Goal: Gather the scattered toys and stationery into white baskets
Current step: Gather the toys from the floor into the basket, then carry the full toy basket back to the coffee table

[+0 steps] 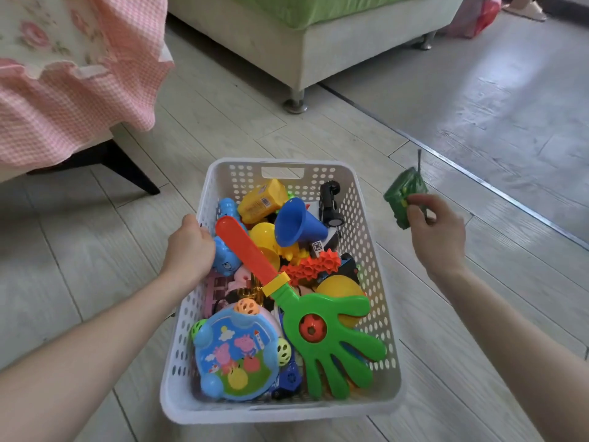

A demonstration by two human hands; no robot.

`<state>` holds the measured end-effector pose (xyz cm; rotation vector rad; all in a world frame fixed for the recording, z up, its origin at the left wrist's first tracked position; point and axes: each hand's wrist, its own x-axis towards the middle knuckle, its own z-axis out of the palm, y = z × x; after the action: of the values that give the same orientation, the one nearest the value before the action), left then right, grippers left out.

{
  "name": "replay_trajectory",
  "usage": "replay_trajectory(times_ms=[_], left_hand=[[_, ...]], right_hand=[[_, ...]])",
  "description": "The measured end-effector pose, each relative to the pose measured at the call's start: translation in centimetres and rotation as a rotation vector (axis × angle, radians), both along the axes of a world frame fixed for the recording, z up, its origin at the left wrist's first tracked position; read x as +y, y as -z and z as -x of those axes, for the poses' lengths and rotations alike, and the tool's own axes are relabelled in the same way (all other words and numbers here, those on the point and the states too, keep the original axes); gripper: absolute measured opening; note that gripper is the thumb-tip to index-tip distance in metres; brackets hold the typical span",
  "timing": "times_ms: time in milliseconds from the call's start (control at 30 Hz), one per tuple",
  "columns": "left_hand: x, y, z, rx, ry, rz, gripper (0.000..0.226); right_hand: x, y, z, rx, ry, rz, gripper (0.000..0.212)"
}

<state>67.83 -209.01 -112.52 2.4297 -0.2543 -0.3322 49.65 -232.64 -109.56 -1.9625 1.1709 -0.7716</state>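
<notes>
Left hand [190, 247] grips the white basket [379, 266]'s rim; right hand [435, 232] pinches a green toy [402, 194] beside it; heaped toys might bounce it out.

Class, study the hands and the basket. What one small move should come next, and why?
Probably the right hand should carry the small green plastic toy with an antenna leftward over the white perforated plastic basket and let go. It is held outside the right wall; the left hand grips the left rim.
</notes>
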Motion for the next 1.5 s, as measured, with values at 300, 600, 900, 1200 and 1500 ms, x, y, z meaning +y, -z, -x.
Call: replay_trajectory(times_ms=[300, 600, 900, 1200, 1500], left_hand=[[0.4, -0.1, 0.0, 0.017, 0.013, 0.044, 0.013], [0.7, -0.1, -0.1, 0.031, 0.016, 0.074, 0.014], [2.3, -0.6, 0.8, 0.203, 0.007, 0.191, 0.033], [4.1, -1.1, 2.3, 0.49, -0.055, 0.577, 0.047], [4.1, -14.7, 1.1, 0.487, -0.008, 0.599, 0.048]], right_hand=[[9.6, -1.2, 0.1, 0.241, -0.36, 0.073, 0.022], [9.6, -1.6, 0.9, 0.296, -0.296, 0.14, 0.027], [7.3, 0.5, 1.2, 0.208, -0.146, -0.578, 0.028], [7.5, -0.6, 0.9, 0.056, -0.081, -0.761, 0.016], [8.3, -15.0, 1.2, 0.048, -0.052, -0.715, 0.03]])
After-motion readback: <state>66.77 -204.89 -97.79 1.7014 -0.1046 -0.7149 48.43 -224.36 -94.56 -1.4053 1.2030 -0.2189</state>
